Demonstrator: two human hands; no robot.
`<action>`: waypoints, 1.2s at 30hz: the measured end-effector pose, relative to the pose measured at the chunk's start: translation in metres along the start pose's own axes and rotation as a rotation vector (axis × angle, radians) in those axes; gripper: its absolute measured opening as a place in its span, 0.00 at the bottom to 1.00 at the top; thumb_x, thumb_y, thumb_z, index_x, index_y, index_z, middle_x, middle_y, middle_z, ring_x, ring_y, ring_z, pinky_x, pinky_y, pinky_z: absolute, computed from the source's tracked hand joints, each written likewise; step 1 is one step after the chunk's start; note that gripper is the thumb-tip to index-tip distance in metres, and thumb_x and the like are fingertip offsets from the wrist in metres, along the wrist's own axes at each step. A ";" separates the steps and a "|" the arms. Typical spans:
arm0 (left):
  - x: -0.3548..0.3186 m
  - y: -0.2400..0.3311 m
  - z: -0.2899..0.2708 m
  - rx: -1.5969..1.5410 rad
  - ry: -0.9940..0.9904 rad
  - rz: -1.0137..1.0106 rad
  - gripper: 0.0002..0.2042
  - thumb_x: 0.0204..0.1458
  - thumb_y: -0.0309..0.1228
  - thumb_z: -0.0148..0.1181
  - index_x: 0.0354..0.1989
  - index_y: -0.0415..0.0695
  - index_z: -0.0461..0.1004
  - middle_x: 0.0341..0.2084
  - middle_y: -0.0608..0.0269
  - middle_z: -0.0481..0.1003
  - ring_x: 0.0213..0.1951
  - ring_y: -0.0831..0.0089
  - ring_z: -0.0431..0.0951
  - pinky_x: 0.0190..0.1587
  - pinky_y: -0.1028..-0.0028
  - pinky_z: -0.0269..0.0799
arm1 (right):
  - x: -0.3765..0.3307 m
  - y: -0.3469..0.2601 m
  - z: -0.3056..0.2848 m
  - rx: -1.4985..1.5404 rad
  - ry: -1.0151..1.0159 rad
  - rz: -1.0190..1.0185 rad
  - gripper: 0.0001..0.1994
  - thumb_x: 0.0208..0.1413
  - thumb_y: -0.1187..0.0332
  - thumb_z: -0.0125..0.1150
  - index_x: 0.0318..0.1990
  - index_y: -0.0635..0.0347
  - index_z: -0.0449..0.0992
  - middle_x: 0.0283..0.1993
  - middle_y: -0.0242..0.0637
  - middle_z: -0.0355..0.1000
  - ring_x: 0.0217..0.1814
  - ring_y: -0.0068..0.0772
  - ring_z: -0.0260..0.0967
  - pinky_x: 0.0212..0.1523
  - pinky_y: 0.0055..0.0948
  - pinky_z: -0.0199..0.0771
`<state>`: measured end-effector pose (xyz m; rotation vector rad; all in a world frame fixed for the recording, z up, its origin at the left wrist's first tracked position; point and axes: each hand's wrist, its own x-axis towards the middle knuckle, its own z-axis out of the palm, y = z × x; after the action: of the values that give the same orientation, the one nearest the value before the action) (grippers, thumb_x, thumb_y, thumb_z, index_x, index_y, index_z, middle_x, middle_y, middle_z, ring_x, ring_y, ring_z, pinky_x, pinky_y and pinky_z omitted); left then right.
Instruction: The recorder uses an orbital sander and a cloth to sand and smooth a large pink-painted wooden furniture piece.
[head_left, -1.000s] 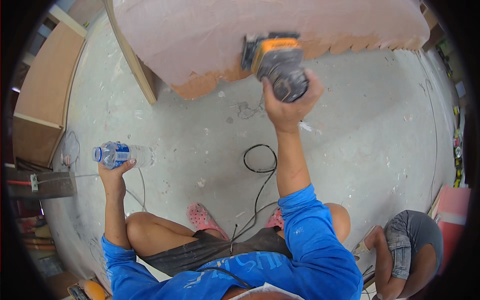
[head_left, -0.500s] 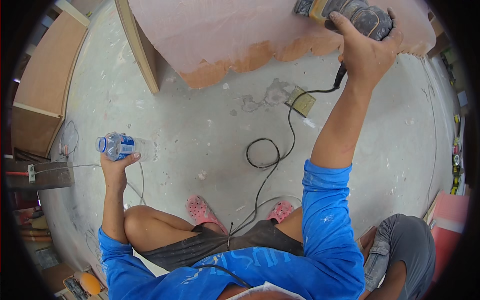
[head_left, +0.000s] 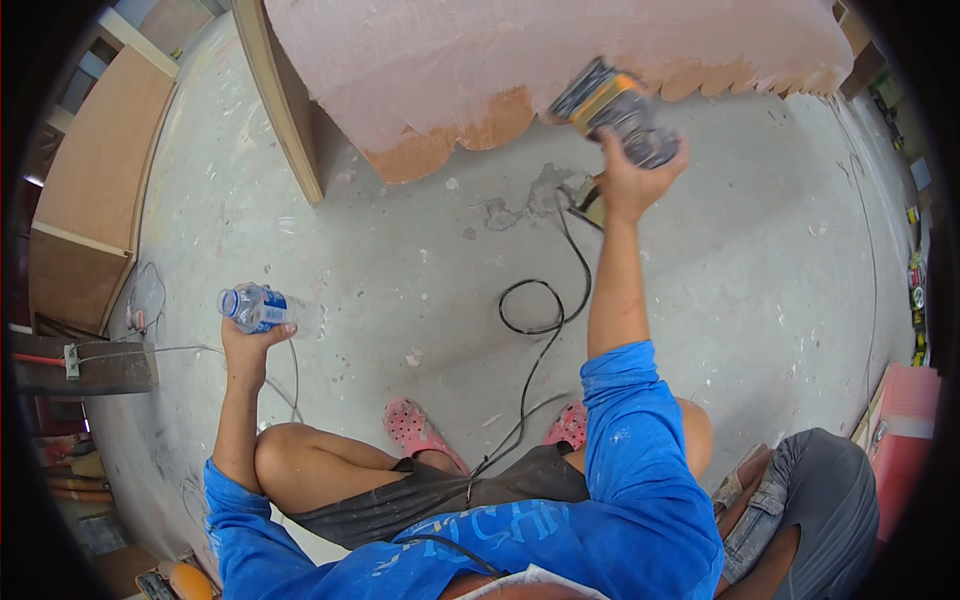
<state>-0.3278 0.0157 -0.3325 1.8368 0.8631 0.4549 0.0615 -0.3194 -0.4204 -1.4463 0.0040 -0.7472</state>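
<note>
In my left hand point(head_left: 247, 345) is a clear plastic bottle point(head_left: 264, 308) with a blue label, tipped on its side above the floor. My fingers wrap round it, partly hidden behind it. My right hand point(head_left: 638, 182) grips a dusty black and orange electric sander point(head_left: 617, 112) by its rounded end. The sander is slightly blurred and overlaps the lower scalloped edge of a pinkish, plastered panel point(head_left: 450, 70); I cannot tell whether they touch. From the sander's side, a black cord point(head_left: 545, 335) runs down to the floor, makes a loop and passes between my feet.
A yellowish square piece point(head_left: 594, 211) lies behind the cord. Wooden panels point(head_left: 105, 150) stand at the left, near a dark beam point(head_left: 115, 368) with a grey wire. Another person's leg in grey trousers point(head_left: 825, 490) is close at my right, beside a pink panel point(head_left: 905, 415).
My right hand has brought the sander left and down, toward me, away from the panel's upper part. The bottle in my left hand has shifted slightly right and down in view.
</note>
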 end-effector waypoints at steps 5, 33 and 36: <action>-0.008 -0.007 -0.012 0.016 -0.010 -0.031 0.38 0.28 0.16 0.75 0.56 0.40 0.68 0.47 0.60 0.76 0.48 0.66 0.77 0.53 0.66 0.74 | 0.059 -0.108 0.017 -0.006 0.002 -0.119 0.47 0.31 0.63 0.83 0.61 0.66 0.62 0.54 0.49 0.66 0.55 0.44 0.68 0.53 0.39 0.72; -0.012 -0.015 -0.036 0.027 0.050 -0.063 0.37 0.27 0.13 0.76 0.53 0.41 0.70 0.45 0.60 0.77 0.46 0.68 0.79 0.51 0.67 0.76 | 0.057 -0.124 0.034 -0.261 0.035 -0.266 0.42 0.29 0.62 0.83 0.56 0.66 0.68 0.48 0.45 0.73 0.47 0.42 0.74 0.50 0.37 0.74; -0.012 -0.020 -0.040 0.041 0.103 -0.060 0.35 0.27 0.13 0.75 0.51 0.40 0.70 0.43 0.60 0.78 0.45 0.68 0.79 0.51 0.67 0.76 | -0.014 -0.140 0.051 -0.198 -0.007 -0.486 0.43 0.31 0.66 0.79 0.60 0.62 0.64 0.51 0.45 0.68 0.51 0.46 0.69 0.51 0.41 0.72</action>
<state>-0.3687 0.0364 -0.3328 1.8327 1.0016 0.5003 0.0089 -0.2597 -0.2936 -1.6609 -0.2947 -1.1625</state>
